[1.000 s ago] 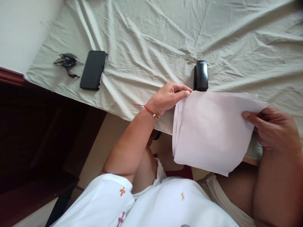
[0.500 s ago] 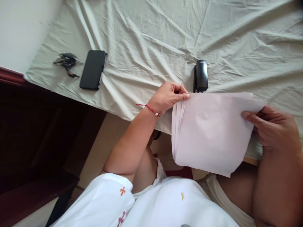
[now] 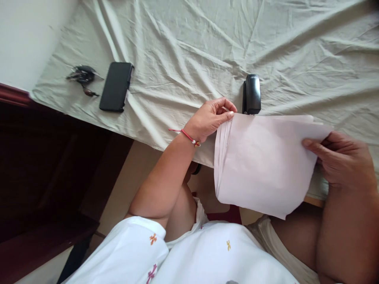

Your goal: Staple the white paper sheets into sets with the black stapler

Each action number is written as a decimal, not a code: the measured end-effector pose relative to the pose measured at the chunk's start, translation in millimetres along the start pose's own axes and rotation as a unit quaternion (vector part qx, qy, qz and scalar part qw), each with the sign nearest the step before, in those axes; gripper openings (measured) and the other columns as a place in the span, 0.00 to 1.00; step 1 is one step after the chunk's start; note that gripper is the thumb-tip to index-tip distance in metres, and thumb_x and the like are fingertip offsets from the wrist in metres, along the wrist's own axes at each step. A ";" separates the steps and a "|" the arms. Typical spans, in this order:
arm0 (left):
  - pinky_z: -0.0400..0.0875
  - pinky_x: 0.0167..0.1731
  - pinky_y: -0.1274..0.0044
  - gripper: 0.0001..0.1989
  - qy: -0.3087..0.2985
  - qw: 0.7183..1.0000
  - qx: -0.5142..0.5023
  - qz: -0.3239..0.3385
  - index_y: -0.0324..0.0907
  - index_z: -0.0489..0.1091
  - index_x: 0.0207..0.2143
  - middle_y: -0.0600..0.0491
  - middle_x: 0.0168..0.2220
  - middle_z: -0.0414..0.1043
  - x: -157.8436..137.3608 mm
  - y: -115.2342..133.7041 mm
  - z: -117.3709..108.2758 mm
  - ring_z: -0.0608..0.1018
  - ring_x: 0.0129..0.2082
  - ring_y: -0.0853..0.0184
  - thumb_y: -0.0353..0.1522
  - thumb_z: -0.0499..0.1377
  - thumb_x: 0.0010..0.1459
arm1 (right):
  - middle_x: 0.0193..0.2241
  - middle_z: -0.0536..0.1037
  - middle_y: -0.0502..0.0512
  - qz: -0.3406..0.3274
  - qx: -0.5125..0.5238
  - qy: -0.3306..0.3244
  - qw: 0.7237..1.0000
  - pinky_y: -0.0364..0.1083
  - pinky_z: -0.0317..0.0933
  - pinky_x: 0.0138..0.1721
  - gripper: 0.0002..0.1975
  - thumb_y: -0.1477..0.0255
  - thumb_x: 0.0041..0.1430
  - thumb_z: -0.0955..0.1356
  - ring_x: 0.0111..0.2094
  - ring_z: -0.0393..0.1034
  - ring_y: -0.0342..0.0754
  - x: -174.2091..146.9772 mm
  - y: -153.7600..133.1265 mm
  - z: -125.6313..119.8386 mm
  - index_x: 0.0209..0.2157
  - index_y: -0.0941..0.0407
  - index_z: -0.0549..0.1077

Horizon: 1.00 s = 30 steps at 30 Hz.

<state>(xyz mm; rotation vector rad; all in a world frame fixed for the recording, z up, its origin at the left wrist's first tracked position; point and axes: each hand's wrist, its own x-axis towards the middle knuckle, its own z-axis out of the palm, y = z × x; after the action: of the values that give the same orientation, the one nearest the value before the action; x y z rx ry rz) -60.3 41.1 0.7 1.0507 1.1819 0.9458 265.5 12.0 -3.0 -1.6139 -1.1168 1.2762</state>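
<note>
A sheaf of white paper sheets (image 3: 266,165) is held between my two hands, over the near edge of the table. My left hand (image 3: 212,118), with a red string bracelet at the wrist, pinches the upper left corner between thumb and forefinger. The sheets fan slightly apart along their left side. On the right side my right hand (image 3: 345,157) grips the sheaf, thumb on top and the other fingers partly hidden underneath. Just beyond the top edge of the paper lies a black stapler (image 3: 252,94), its near end close to the sheets.
A black phone (image 3: 116,86) lies at the left on the wrinkled pale green cloth (image 3: 177,71). Beside it is a bunch of keys (image 3: 83,77). Dark red wooden furniture (image 3: 44,165) stands at the lower left, and a white wall (image 3: 32,39) rises behind it.
My left thumb and fingers have shifted slightly left and up at the paper's corner. The right hand keeps its grip in the same place.
</note>
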 end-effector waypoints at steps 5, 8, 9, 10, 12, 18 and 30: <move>0.67 0.34 0.79 0.03 -0.020 0.999 -0.022 -0.031 0.40 0.77 0.35 0.55 0.31 0.75 0.4 0.3 -1.6 0.74 0.31 0.73 0.26 0.65 0.56 | 0.34 0.83 0.51 -0.005 -0.005 0.006 1.000 0.39 0.67 0.29 0.17 0.67 0.43 0.82 0.30 0.72 0.41 -0.8 -1.9 1.3 0.37 0.52 0.85; 0.67 0.33 0.79 0.01 -0.017 0.999 -0.010 -0.034 0.39 0.78 0.32 0.56 0.29 0.75 0.6 1.4 -1.1 0.73 0.29 0.74 0.28 0.65 0.57 | 0.35 0.83 0.52 -0.009 0.002 -0.002 1.000 0.39 0.68 0.30 0.17 0.68 0.43 0.82 0.31 0.72 0.41 -0.7 -0.7 1.1 0.38 0.53 0.85; 0.67 0.31 0.79 0.03 -0.014 0.999 -0.003 -0.033 0.40 0.77 0.31 0.56 0.28 0.74 0.6 1.7 -0.7 0.72 0.28 0.74 0.29 0.66 0.58 | 0.36 0.83 0.52 -0.010 0.004 -0.004 1.000 0.40 0.68 0.30 0.17 0.68 0.43 0.82 0.31 0.72 0.42 -0.5 -0.2 0.9 0.39 0.53 0.85; 0.66 0.30 0.79 0.05 -0.013 0.999 0.005 -0.032 0.40 0.77 0.30 0.56 0.27 0.73 0.6 2.0 -0.3 0.72 0.28 0.74 0.31 0.66 0.59 | 0.36 0.83 0.52 -0.009 0.004 -0.005 1.000 0.40 0.68 0.30 0.17 0.68 0.43 0.82 0.31 0.72 0.42 -0.4 0.2 0.8 0.39 0.53 0.85; 0.65 0.29 0.79 0.11 -0.015 0.999 0.017 -0.029 0.40 0.76 0.28 0.56 0.26 0.72 0.5 2.3 0.6 0.72 0.28 0.73 0.36 0.66 0.61 | 0.36 0.83 0.51 -0.008 0.002 -0.002 1.000 0.40 0.68 0.29 0.17 0.68 0.44 0.81 0.31 0.72 0.41 -0.1 0.7 0.5 0.39 0.53 0.85; 0.66 0.34 0.78 0.17 -0.022 0.999 0.045 0.005 0.40 0.75 0.25 0.56 0.26 0.69 1.3 0.6 -0.3 0.71 0.30 0.72 0.43 0.69 0.58 | 0.35 0.83 0.51 -0.008 0.005 -0.008 1.000 0.37 0.68 0.30 0.17 0.67 0.44 0.82 0.31 0.72 0.39 0.7 2.0 0.9 0.39 0.53 0.85; 0.60 0.35 0.76 0.14 -0.063 0.996 0.057 0.011 0.39 0.77 0.30 0.56 0.28 0.67 0.9 -0.2 -1.2 0.67 0.31 0.73 0.41 0.70 0.55 | 0.36 0.84 0.51 -0.012 -0.001 -0.005 1.000 0.37 0.68 0.30 0.17 0.67 0.45 0.81 0.31 0.73 0.39 -0.2 0.8 2.3 0.39 0.52 0.85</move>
<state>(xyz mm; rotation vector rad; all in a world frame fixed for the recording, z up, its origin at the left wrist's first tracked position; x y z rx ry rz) -61.4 42.1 0.1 1.1990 1.1326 0.8236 263.4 11.7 -4.1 -1.5925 -1.1422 1.2692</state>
